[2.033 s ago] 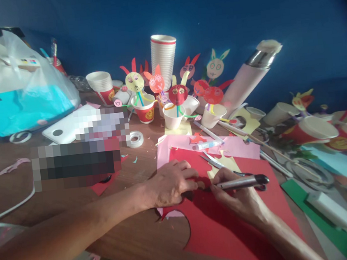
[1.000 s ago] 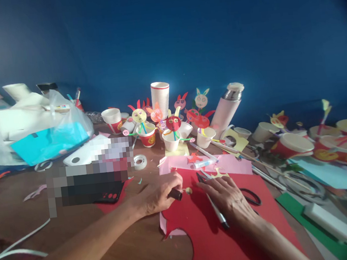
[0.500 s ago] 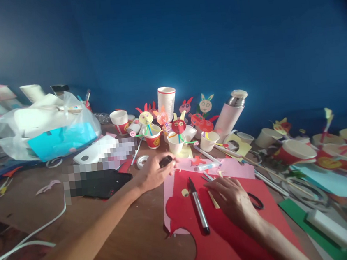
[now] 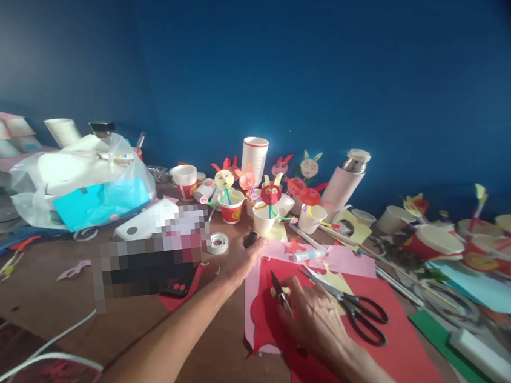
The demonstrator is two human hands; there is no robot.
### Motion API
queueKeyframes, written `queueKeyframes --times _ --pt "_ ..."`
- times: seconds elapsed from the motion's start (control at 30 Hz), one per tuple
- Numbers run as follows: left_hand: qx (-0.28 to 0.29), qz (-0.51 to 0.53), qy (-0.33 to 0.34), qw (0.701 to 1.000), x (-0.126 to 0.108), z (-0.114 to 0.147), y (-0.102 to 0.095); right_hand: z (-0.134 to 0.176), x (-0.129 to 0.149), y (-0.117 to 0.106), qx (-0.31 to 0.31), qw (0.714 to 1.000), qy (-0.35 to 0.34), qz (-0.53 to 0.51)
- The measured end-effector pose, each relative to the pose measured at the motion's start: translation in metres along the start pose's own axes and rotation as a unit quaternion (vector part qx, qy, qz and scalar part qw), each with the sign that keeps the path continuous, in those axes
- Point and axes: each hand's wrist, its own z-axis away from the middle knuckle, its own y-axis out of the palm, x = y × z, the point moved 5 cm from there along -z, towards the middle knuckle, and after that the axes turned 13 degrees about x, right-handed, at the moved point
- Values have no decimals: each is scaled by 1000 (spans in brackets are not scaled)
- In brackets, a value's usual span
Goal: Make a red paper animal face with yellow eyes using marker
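Note:
My right hand [image 4: 316, 313] lies over the red paper [image 4: 369, 362], its fingers closed around a black-and-silver marker pen [image 4: 278, 286]. The marker's dark tip points away from me; its rear is mostly hidden under the hand. Farther off and to the left, my left hand [image 4: 246, 256] is closed on a short black pen cap [image 4: 251, 238], partly covered by the fingers. Beside my right hand, black-handled scissors [image 4: 357, 309] rest on the paper over a yellow paper scrap [image 4: 338, 280]. Pink paper [image 4: 349, 256] shows beneath the red sheet.
Paper cups with cut-paper faces [image 4: 270, 195] stand behind the hands. A pink flask [image 4: 343, 182] leans at the back right; more decorated cups [image 4: 437, 242] stand right. Tape [image 4: 218, 243], a dark phone [image 4: 174, 285] and a plastic bag [image 4: 32, 197] are to the left.
My right hand has moved left from above the scissors and closed on the marker, uncovering the scissors. My left hand still holds the black cap.

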Motion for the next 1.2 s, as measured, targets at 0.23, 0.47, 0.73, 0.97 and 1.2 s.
queueKeyframes --times 0.23,0.47,0.73,0.97,1.2 --pt "37 11 -11 999 1 5 1 16 -63 -31 16 989 134 -63" --pt "146 95 -42 984 3 8 14 23 -110 -24 34 985 129 105" --pt "164 147 -60 974 9 2 11 -13 -47 -17 37 999 3 -16" --pt "158 117 -53 979 8 1 8 -33 -21 1 81 994 5 -76" --pt "163 80 -59 982 12 1 9 -35 -16 0 128 986 40 -94"
